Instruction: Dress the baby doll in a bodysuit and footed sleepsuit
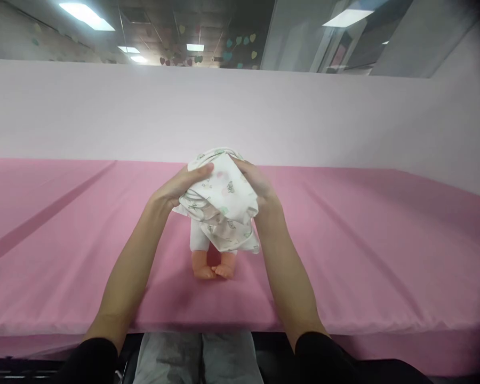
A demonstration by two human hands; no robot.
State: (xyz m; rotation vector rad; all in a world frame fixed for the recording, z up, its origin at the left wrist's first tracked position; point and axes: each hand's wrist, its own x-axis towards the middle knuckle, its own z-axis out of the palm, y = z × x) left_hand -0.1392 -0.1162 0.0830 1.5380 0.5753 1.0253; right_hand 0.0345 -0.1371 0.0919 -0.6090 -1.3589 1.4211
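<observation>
A baby doll (200,259) is on the pink cloth, its bare feet toward me and white pants on its legs. Over its head and upper body lies a bunched white baby shirt (228,194) with small green prints, hiding the face and arms. My left hand (184,182) grips the shirt from the left, thumb on top and the other fingers out of sight behind the fabric. On the right side, my right hand (258,184) holds the shirt's upper edge, its fingertips partly tucked under the cloth.
A pink cloth (344,256) with fold creases covers the table. Behind it stands a white partition (240,114), with glass above. My legs in grey trousers (176,357) are below the table's front edge.
</observation>
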